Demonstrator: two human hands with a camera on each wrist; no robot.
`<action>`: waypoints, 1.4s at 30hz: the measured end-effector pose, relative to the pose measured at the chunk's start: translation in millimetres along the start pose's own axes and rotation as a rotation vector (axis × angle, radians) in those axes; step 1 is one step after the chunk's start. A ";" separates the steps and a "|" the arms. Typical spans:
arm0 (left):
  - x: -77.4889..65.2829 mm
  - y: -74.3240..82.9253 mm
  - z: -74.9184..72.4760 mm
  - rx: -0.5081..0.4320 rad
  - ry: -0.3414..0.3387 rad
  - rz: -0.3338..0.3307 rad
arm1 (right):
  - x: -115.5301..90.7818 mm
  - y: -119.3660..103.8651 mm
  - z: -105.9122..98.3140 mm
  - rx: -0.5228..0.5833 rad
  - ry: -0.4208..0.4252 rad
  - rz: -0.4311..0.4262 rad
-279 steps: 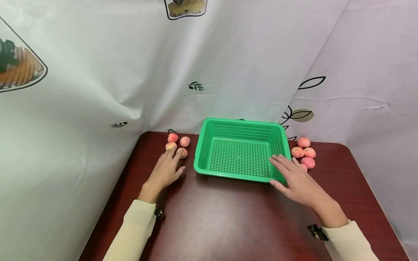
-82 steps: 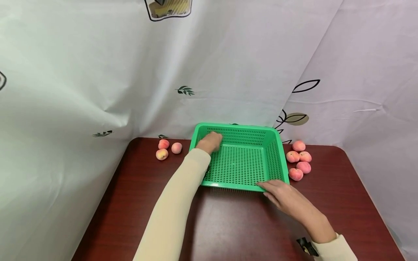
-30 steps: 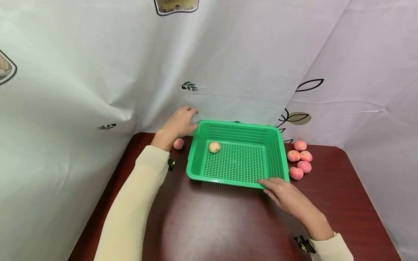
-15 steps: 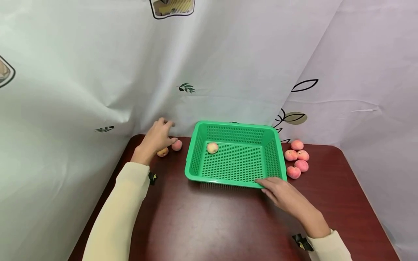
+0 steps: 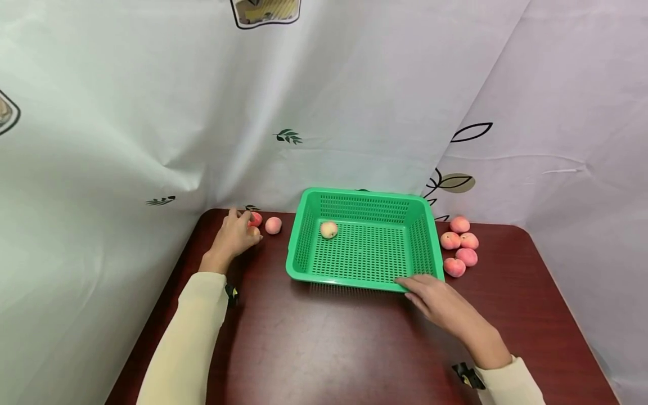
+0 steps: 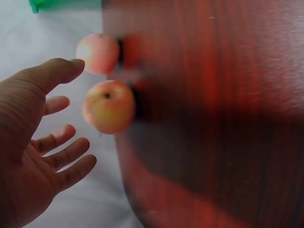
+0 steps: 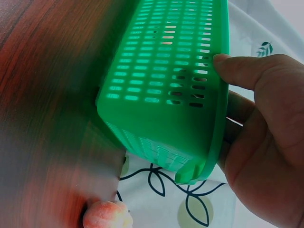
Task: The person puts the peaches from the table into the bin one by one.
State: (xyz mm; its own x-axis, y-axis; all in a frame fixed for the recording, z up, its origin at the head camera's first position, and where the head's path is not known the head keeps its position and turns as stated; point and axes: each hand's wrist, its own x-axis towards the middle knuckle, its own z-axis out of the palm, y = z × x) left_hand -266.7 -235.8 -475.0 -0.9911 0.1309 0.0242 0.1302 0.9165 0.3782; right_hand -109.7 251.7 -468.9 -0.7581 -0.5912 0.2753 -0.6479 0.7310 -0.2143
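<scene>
My left hand (image 5: 234, 233) reaches over the peaches at the table's back left. In the left wrist view, its thumb (image 6: 66, 71) and fingers are spread apart beside a yellow-red peach (image 6: 110, 109), without visibly closing on it. A pinker peach (image 6: 98, 54) lies past the thumb tip. The head view shows the hand partly covering the yellow peach (image 5: 254, 231) and a red peach (image 5: 256, 219). My right hand (image 5: 445, 306) grips the front right rim of a green plastic basket (image 7: 156, 114), thumb outside and fingers over the inner side. One pale peach (image 5: 328, 229) sits in the basket.
Several peaches (image 5: 466, 257) lie in a cluster right of the basket on the dark red wooden table (image 5: 324, 343). A pink peach (image 5: 273, 225) lies between the left hand and the basket. White printed cloth (image 5: 364, 112) hangs behind and at both sides.
A peach has been placed in the basket and my left hand has let go of it. That hand has moved back left and down to the remaining peaches. My right hand keeps holding the rim.
</scene>
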 end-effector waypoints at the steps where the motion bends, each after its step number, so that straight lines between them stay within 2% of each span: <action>1: -0.1 -1.8 2.8 0.001 -0.002 -0.004 | 0.1 0.0 -0.3 0.000 0.000 0.000; 10: 1.3 -6.6 17.8 -0.018 -0.047 -0.019 | -0.7 -0.1 -0.7 -0.001 0.001 0.009; 19: -0.4 -2.0 21.2 -0.035 -0.046 -0.021 | -0.7 0.7 -0.7 0.003 0.002 0.010; 25: -3.7 -0.3 26.0 -0.058 -0.082 -0.052 | -0.9 0.8 -0.3 0.001 -0.011 0.016; 31: -5.1 -0.5 29.3 -0.029 -0.128 -0.056 | -0.2 1.0 -0.5 0.000 -0.012 0.018; 39: -5.6 0.0 30.9 0.027 -0.097 0.008 | 0.3 0.9 -0.1 -0.001 -0.003 0.012; 42: -7.5 0.9 29.8 0.026 -0.084 -0.007 | 0.1 0.8 0.4 0.003 0.000 0.009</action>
State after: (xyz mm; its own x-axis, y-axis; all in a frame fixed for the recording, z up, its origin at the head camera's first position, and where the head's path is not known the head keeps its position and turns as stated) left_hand -258.4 -224.7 -502.4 -0.9863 0.1548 -0.0563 0.1253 0.9268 0.3540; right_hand -110.3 252.1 -469.4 -0.7638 -0.5849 0.2730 -0.6414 0.7350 -0.2198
